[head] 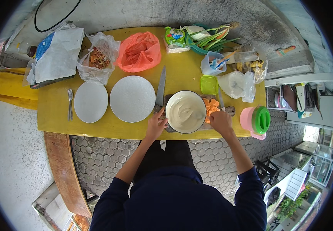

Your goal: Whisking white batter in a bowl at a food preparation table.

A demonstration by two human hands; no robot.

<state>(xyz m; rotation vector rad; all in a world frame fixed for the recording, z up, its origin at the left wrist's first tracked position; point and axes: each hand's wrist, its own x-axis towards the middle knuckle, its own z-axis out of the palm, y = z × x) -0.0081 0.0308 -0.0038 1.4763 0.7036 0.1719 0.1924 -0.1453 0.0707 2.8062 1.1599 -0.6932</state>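
A white enamel bowl with a dark rim [170, 127] holds thick, cream-coloured batter [182, 111]. It rests on a wooden chopping board [170, 129]. My left hand [155, 125] is at the bowl's left side with fingers apart, the fingertips against or very near its wall. To the right of the bowl, my right hand [221, 122] is closed in a fist beside sliced carrots [211, 105]. A blurred greyish utensil end [197, 114] shows in the batter near that fist; its handle is mostly hidden. A large knife [161, 86] lies beyond my left hand.
Two white plates [132, 98] and forks [70, 104] lie left. Bags [139, 52], scallions [215, 39] and a plastic tub [212, 64] stand at the back. A small knife [221, 98], green lid [209, 85] and pink container with a green lid [253, 119] are right.
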